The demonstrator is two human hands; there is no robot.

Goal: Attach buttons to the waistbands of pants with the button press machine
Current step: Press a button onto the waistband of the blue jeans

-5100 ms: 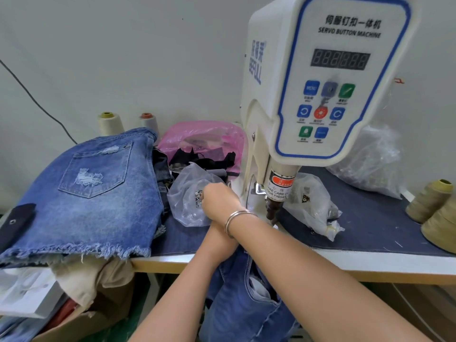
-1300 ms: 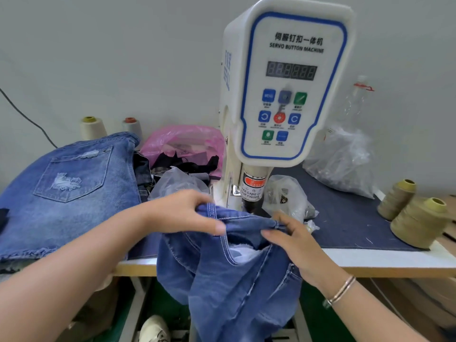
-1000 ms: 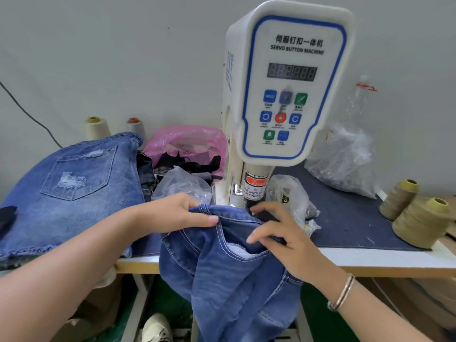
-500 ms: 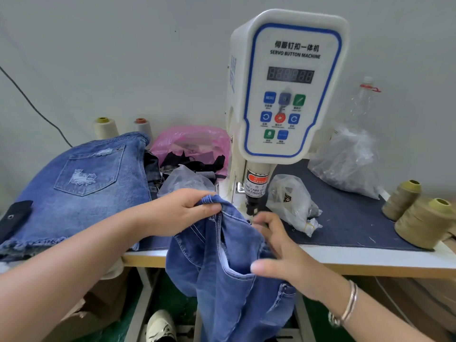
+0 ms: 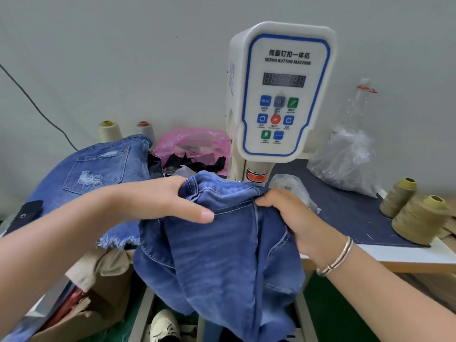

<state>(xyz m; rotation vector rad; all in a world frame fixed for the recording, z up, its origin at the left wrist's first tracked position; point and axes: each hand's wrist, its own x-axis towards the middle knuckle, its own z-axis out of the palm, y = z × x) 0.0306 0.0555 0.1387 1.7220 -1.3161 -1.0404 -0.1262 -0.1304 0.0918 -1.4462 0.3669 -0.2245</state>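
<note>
Progress: while both hands hold the blue denim pants [image 5: 217,255] before the white button press machine [image 5: 281,95], no button looks attached.
Left hand [image 5: 158,198]: grips waistband.
Right hand [image 5: 288,213]: grips waistband.
Left: pressing.

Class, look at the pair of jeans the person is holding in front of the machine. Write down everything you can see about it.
The jeans are mid-blue denim with pale stitched seams and faded streaks. The left hand grips the bunched waistband, and the right hand holds the other side. The top edge is lifted before the button machine; the rest hangs crumpled below the table edge.
</note>
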